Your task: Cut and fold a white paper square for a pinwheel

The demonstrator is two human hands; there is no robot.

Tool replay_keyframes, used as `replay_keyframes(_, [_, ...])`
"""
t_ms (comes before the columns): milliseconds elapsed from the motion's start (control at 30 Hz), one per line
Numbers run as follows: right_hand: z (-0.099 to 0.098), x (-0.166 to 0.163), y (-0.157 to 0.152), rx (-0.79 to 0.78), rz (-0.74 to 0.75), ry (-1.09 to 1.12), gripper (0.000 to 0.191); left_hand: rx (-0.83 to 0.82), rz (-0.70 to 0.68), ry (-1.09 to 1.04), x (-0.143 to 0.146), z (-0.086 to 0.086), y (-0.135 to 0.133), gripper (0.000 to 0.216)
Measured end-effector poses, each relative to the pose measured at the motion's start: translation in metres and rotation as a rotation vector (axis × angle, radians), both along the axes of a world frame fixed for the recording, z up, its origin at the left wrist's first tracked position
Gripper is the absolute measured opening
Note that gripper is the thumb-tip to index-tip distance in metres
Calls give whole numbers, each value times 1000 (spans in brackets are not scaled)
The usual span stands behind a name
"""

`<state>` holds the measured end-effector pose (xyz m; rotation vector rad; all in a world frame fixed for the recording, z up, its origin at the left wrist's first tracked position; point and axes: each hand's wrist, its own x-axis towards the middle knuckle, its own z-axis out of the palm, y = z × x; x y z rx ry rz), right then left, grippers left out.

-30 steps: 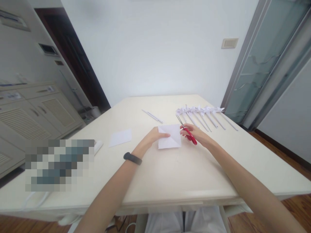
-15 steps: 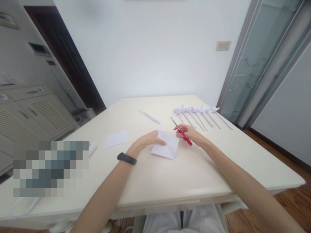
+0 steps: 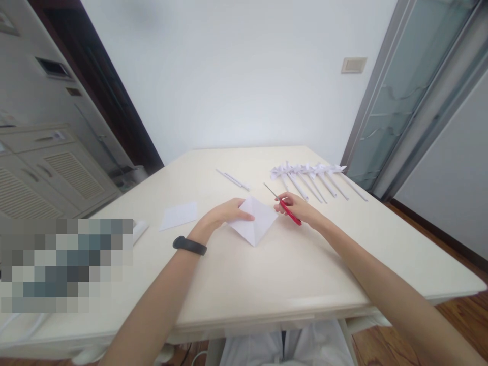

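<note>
My left hand pinches a square sheet of white paper by its left side, thumb on top. The sheet is held above the table with one corner toward me, and creases run across it. In my right hand is a pair of scissors with red handles. Their metal blades look closed and point away to the upper left. The right fingertips are close to the sheet's right corner; whether they touch it I cannot tell.
Several white paper pinwheels on rolled sticks lie in a row at the back right. Thin rolled paper sticks lie at the back middle of the cream table. Another white sheet lies left of my left hand. A blurred-out patch covers the far left.
The paper sheet has turned, so a corner now points toward me, and it has moved a little left with my left hand. The scissors stay in my right hand.
</note>
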<state>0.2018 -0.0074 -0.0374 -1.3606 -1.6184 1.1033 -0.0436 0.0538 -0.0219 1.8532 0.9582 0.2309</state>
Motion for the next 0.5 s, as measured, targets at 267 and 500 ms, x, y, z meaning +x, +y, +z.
replay_keyframes(267, [2, -9, -4, -48, 68, 54, 28, -30, 12, -23, 5, 0, -4, 29])
replay_keyframes(500, [6, -3, -5, -99, 61, 245, 28, 6, 84, -90, 5, 3, -6, 30])
